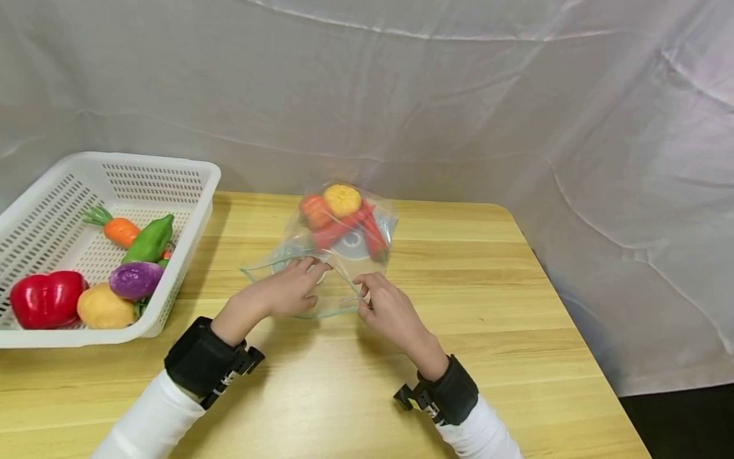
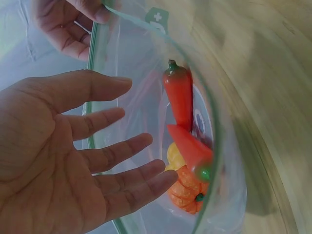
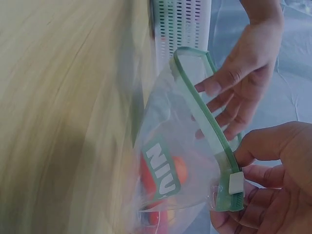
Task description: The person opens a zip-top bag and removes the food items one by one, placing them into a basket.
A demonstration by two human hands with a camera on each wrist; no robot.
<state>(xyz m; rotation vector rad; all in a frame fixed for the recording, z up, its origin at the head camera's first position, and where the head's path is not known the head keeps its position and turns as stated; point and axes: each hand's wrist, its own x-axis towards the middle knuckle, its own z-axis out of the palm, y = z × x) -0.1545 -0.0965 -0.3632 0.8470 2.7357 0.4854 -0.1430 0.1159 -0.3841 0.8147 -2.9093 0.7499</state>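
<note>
A clear zip bag [image 1: 338, 294] with a green-edged mouth lies on the table, its mouth spread apart toward me. Inside are two red chili peppers [image 2: 179, 97], an orange pumpkin [image 2: 184, 191] and a yellow pumpkin [image 1: 342, 200]. My left hand [image 1: 289, 290] reaches into the mouth with fingers extended and spread; in the left wrist view they hold nothing and point toward the vegetables. With thumb and fingers, my right hand [image 1: 390, 307] pinches the corner of the bag's mouth, beside the white slider [image 3: 236, 183].
A white perforated basket [image 1: 197, 191] stands at the left with a carrot [image 1: 122, 232], green pepper [image 1: 150, 240], purple vegetable [image 1: 136, 280], potato [image 1: 107, 307] and red bell pepper [image 1: 48, 298]. Grey cloth [image 1: 367, 95] hangs behind the wooden table [image 1: 459, 268].
</note>
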